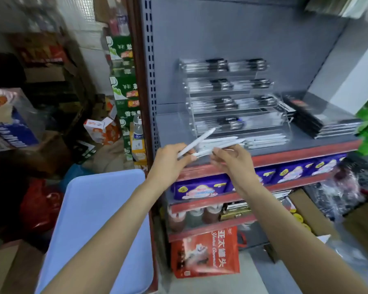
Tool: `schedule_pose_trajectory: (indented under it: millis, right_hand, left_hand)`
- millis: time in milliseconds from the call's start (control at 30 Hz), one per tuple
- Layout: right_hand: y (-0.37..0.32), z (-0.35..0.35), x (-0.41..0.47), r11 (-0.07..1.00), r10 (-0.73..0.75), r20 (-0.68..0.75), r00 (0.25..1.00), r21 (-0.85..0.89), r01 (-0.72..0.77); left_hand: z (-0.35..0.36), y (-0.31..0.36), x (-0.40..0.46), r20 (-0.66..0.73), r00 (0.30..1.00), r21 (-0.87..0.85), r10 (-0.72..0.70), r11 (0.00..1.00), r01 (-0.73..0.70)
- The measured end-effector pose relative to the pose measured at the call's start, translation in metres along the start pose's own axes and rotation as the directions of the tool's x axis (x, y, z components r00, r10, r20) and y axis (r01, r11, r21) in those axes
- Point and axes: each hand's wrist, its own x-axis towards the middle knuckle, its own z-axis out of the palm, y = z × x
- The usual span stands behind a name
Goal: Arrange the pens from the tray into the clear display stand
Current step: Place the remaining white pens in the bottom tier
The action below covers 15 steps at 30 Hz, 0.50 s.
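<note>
White pens (197,143) sit clamped in the left hand (172,161) at frame centre. Right hand (232,160) pinches one pen — just below the clear display stand (240,115) — with the blue tray (98,213) lower left.

Both forearms are bare, no sleeves, rings or watch showing.

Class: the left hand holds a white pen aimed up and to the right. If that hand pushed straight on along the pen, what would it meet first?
Probably the clear display stand, at its lowest front tier; depth is uncertain.
</note>
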Motion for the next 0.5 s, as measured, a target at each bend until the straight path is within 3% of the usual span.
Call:
schedule_pose_trajectory:
  millis: [133,267,400,500]
  right_hand:
    - [-0.02,-0.086,0.05,0.937,-0.088,-0.076,0.993,-0.345,0.056]
    - [-0.029,-0.161,0.098,0.814,-0.191,-0.113,0.975,-0.574,0.093]
    - [-0.031,-0.201,0.134,0.644,-0.279,-0.117,0.953,-0.759,0.095]
    - [-0.032,-0.214,0.151,0.592,-0.276,-0.08,0.958,-0.799,0.103]
  left_hand:
    - [0.055,0.036,0.046,-0.043,0.998,0.022,-0.044,0.999,0.045]
    - [0.104,0.058,0.086,-0.086,0.992,0.067,-0.09,0.993,0.096]
    - [0.137,0.069,0.107,-0.072,0.988,0.184,-0.138,0.971,0.149]
    - [0.151,0.076,0.116,-0.061,0.985,0.266,-0.163,0.948,0.174]
